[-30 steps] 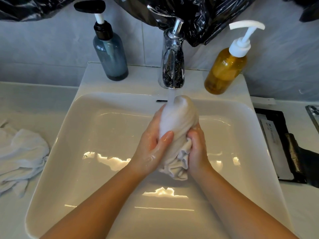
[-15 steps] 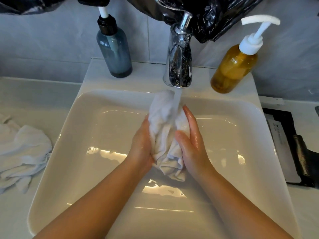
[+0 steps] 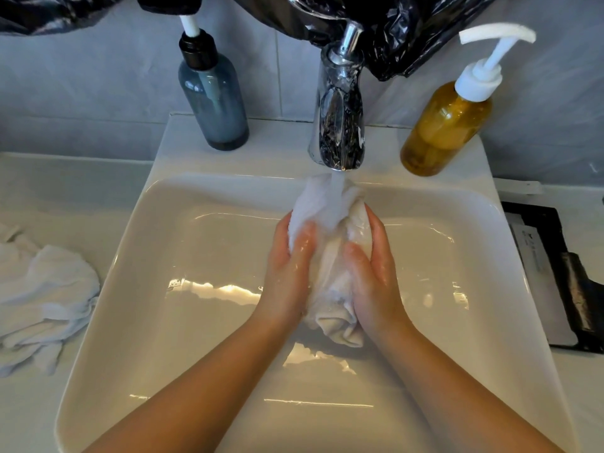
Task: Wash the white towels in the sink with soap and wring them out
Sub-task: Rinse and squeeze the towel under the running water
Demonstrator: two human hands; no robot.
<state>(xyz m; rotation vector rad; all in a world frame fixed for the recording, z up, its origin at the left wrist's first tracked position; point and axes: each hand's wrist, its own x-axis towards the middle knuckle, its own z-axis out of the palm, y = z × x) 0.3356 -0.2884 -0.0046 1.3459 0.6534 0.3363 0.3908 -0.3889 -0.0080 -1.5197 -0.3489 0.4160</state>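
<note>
left grip (image 3: pixel 289 273), right grip (image 3: pixel 376 273): both clamped on towel (image 3: pixel 331 289) | risk: faucet (image 3: pixel 340 125) stream may splash past sink (image 3: pixel 130 256) rim; wet towel may slip

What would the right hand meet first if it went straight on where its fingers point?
Likely the faucet spout, or the back wall of the sink below it; depth is unclear.

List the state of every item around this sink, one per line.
Faucet: running, stream hitting the towel.
White towel: wet, bunched upright, squeezed between both hands over the sink.
Left hand: gripping the towel.
Right hand: gripping the towel.
Blue-grey pump bottle: upright, left of faucet.
Amber pump bottle: upright, right of faucet.
Towel heap: crumpled on the left counter.
</note>
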